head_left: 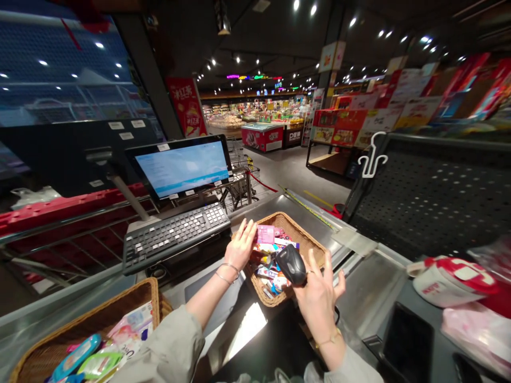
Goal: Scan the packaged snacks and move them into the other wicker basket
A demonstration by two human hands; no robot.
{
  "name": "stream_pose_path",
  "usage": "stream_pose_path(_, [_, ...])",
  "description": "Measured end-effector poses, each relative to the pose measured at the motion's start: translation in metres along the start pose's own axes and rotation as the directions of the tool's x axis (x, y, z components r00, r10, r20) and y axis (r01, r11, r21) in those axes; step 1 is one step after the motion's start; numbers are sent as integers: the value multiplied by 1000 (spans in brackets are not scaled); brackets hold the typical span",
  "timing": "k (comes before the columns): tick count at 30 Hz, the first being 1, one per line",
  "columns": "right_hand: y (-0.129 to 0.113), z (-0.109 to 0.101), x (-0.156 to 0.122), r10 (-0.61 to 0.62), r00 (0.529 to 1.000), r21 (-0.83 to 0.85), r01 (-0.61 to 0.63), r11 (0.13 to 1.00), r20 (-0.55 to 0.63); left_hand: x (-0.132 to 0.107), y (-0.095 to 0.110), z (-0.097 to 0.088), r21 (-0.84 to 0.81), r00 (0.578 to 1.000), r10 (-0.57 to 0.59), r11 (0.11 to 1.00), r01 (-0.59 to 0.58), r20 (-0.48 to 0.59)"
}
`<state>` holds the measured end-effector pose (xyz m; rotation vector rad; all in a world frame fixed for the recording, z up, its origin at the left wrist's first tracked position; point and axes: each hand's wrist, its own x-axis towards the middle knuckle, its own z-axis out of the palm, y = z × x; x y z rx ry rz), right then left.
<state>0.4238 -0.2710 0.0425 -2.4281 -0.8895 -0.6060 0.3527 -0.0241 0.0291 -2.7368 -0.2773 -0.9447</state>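
Note:
My left hand [241, 246] reaches into a wicker basket [309, 239] on the steel checkout counter, its fingers closed on a small pink packet [265, 233]. The basket is full of several small colourful snack packets [266, 266]. My right hand [319, 295] holds a black handheld barcode scanner [291, 264] over the near side of the basket, thumb and palm round its grip, the other fingers spread. The scanner's head points down at the packets.
A keyboard [175, 234] and a lit till screen [183, 167] stand at the left. A second wicker basket [91, 330] with packets sits at the lower left. A red-and-white bag [451, 279] and a black perforated panel [431, 197] lie to the right. Shop aisles stretch behind.

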Motion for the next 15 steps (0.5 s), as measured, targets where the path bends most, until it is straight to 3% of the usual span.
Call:
stream_pose_path(6, [1,0,4,8,1000,14,-7,1000,-7,1,-4,2,25,1000,-6,1000,6,0])
stream_pose_path(15, [-30,11,11,-81,996,86,78,993,37,-28,-18,-37,180,982,-174,971,158,77])
